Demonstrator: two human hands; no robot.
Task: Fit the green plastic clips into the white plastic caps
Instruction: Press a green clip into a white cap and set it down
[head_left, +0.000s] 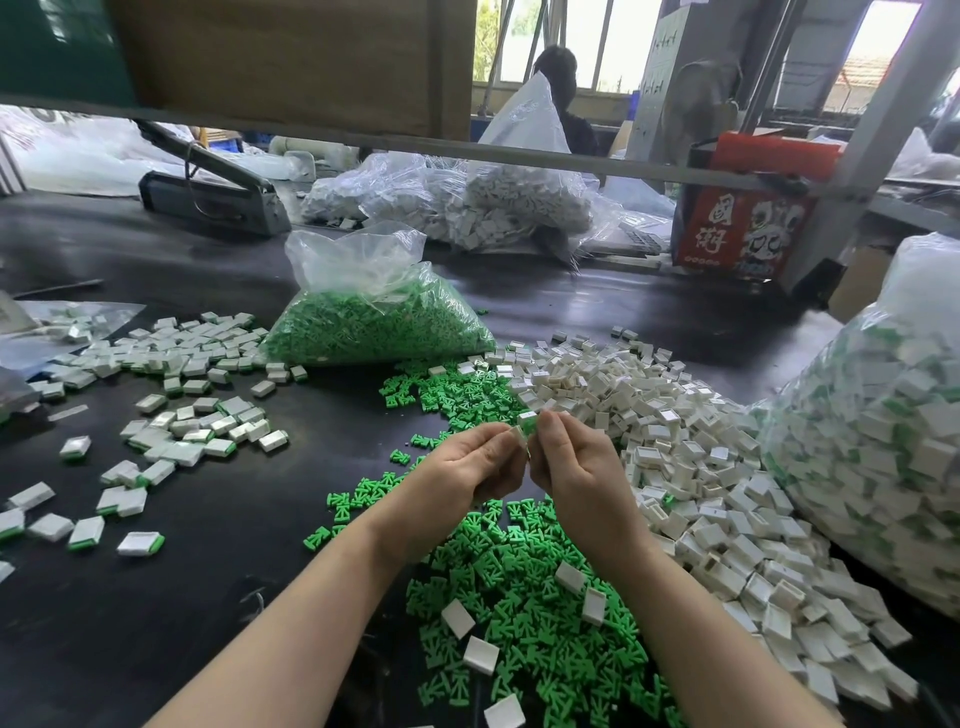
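1. One green clip and one white cap are held up together above the dark bench, right between the two hands.
2. The left hand is pinched on the white cap with its fingertips. The right hand is pinched on the green clip. Both are closed tight on their small parts.
3. The two parts are touching. The clip sits just to the right of the cap, so the push is judged to go sideways, from the right hand toward the left hand.
4. How far the clip is pushed in cannot be told, because the fingers hide the join.
5. The pile of loose green clips lies right under the wrists, near both hands.
6. The pile of empty white caps lies to the right, nearer the right hand.
7. The finished pieces are spread out to the left, nearer the left hand, so a done piece is likely dropped that way.
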